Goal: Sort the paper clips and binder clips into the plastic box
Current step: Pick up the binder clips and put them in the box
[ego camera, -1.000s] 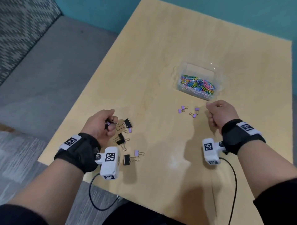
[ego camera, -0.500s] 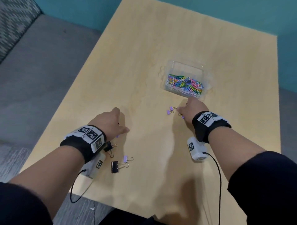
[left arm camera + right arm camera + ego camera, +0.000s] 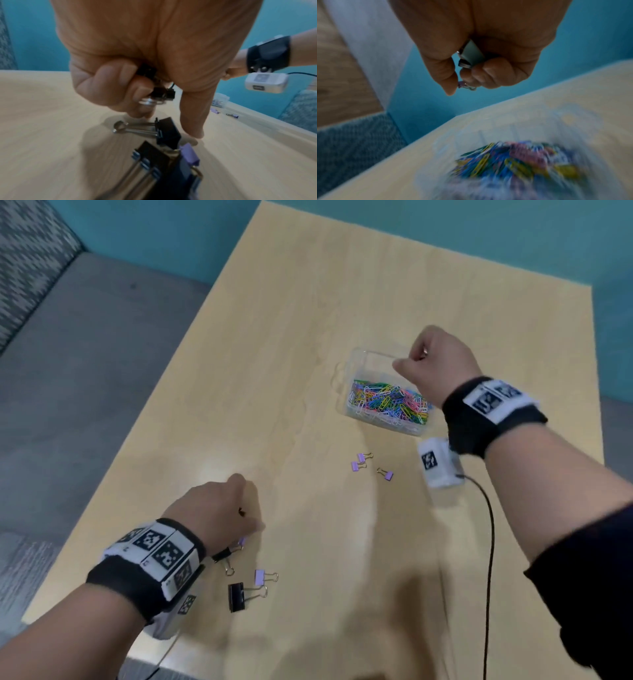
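Note:
A clear plastic box point(image 3: 346, 371) holds a heap of coloured paper clips point(image 3: 387, 404) in its near half. My right hand point(image 3: 433, 361) hovers over the box's far half, pinching a small purple binder clip point(image 3: 464, 85) and holding further clips point(image 3: 471, 56) in its curled fingers. My left hand point(image 3: 219, 508) is low over the table's near left, its curled fingers gripping black binder clips point(image 3: 159, 89), with one finger point(image 3: 193, 119) stretched down beside a black binder clip point(image 3: 164, 129) on the table. Three small purple binder clips point(image 3: 363, 462) lie in front of the box.
A black binder clip point(image 3: 239, 595) and a purple one point(image 3: 263, 576) lie near the table's front edge, right of my left wrist. More black clips point(image 3: 222, 556) sit partly under that wrist. A black cable point(image 3: 489, 542) trails from my right wrist. The table's point(image 3: 308, 320) left edge borders grey carpet.
My right hand has risen from the purple clips in front of the box and moved over the box, holding a purple clip. My left hand has stayed low over the black clips.

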The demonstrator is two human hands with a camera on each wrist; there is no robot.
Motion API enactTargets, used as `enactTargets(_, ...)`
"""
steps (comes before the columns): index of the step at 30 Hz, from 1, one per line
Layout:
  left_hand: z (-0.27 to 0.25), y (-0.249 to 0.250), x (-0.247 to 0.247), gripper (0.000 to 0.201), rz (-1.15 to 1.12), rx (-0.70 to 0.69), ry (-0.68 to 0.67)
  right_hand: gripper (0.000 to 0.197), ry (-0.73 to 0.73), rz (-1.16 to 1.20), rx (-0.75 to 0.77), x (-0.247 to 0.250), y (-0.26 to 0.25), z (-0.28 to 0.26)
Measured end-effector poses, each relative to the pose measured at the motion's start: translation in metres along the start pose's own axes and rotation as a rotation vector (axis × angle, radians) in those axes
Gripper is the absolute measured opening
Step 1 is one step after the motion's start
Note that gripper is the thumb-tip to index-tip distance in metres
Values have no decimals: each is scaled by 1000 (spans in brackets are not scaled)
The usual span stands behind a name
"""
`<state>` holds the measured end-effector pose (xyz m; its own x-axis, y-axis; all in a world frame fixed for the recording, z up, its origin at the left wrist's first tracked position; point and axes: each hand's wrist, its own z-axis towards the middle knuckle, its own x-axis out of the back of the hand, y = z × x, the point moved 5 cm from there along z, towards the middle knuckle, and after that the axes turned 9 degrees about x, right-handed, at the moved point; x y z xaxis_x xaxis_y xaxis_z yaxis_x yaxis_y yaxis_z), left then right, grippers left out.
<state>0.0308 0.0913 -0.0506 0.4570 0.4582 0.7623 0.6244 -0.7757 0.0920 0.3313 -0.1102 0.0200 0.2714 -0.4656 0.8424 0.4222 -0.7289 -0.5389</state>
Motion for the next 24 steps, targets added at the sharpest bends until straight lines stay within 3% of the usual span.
enactTargets(3,0,0,2,4,-41,-17,-77,19,-110,-212,49,-9,3,39)
enactTargets(9,2,7,9,7,-114,-35,-113,20,-299,-373,91,-35,25,63)
enactTargets(13,6,18,41,19,-317,-9,-44,44,-364,-347,115,-29,27,56)
enactTargets(18,40,81,104,28,-789,-121,-42,21,-20,-165,178,13,16,-4)
enactTargets(21,69,145,146,26,-819,-239,58,10,-189,-96,119,-13,18,-59)
enactTargets(24,93,212,168,23,-594,-334,183,25,-397,-100,41,-54,28,-102)
